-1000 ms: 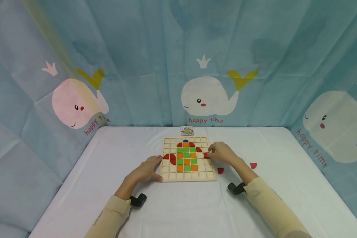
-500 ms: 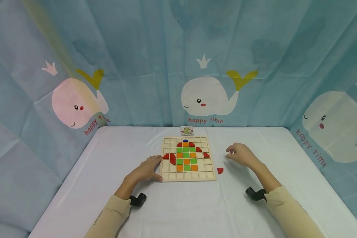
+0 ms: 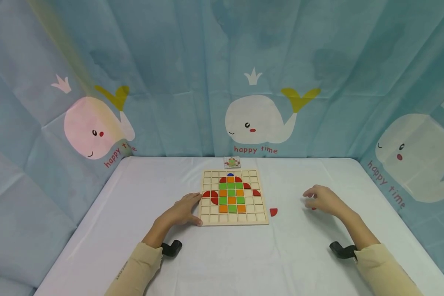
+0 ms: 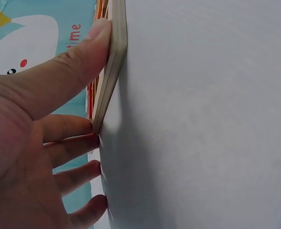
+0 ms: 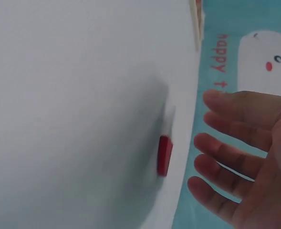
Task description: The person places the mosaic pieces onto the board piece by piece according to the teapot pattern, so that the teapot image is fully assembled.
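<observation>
My left hand [image 3: 182, 209] rests at the left side of a wooden grid board [image 3: 260, 217], its thumb against the near corner and fingers along the edge. Orange and green square tiles [image 3: 232, 193] fill the board's middle columns, with red quarter-round tiles [image 3: 214, 200] to both sides and a blue piece [image 3: 230, 175] on top. Over the table to the right hovers my right hand [image 3: 326, 200], fingers spread and holding nothing. Just below it lies a loose red quarter-round tile [image 5: 164, 156], mostly hidden by the hand in the head view.
Another loose red quarter-round tile [image 3: 273, 212] lies close to the board's right edge. Behind the board sits a small picture card [image 3: 232, 162] with a similar coloured pattern. A white cloth covers the table [image 3: 229, 259], and a blue whale-print curtain [image 3: 192, 102] hangs around it.
My right hand has let go of a red tile at the board's right side, where it now lies in the grid, and moved right over another loose tile. The left hand stays put.
</observation>
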`<state>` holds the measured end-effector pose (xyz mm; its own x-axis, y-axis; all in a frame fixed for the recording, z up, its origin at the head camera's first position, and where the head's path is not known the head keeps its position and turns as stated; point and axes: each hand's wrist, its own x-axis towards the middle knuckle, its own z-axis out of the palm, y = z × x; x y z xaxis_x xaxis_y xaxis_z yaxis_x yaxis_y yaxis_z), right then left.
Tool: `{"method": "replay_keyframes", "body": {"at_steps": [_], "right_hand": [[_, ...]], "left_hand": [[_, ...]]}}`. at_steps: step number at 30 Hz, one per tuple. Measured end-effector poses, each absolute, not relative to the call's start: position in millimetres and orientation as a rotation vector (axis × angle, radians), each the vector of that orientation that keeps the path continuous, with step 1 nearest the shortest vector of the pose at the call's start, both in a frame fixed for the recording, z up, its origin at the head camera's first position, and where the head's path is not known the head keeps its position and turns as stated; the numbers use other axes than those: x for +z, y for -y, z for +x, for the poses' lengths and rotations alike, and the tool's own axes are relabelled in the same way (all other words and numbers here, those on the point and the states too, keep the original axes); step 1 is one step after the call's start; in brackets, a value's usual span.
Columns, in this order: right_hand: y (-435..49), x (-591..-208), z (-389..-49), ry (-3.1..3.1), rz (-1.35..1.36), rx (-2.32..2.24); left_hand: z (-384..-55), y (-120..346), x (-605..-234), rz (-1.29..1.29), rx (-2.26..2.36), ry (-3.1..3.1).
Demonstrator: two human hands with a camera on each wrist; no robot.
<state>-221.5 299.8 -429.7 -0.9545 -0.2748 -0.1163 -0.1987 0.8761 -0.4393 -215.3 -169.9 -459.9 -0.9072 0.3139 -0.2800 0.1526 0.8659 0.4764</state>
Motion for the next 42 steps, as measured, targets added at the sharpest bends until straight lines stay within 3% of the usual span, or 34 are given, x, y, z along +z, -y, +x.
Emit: {"method": "replay_keyframes", "body": {"at_steps": [42], "right_hand": [[-321.7,-446.0,-209.4,-2.897,-0.275,-0.603]], "left_hand": [[-215.9,170.3,-459.3,0.36,0.641,-2.687]]}}
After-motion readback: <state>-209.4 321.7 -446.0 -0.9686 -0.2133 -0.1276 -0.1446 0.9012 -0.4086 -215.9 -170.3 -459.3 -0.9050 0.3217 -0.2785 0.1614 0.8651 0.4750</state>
